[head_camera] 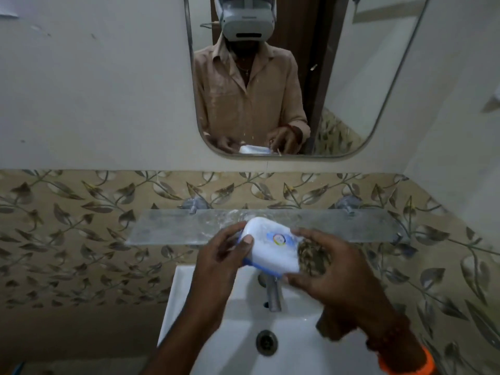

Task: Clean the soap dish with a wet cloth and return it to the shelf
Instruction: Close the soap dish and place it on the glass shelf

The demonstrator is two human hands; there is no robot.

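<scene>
Both ends of the soap dish (273, 244) are held: one is pinched by the left hand (224, 255), the other loosely cupped by the right hand (332, 269). Were that grip slackened, it could be dropped onto the tap (273, 296) beneath the hands.

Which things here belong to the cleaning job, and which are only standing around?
For the job: soap dish, held in left hand and right hand; glass shelf; tap; sink.
Only around: mirror; leaf-patterned wall tiles.
</scene>
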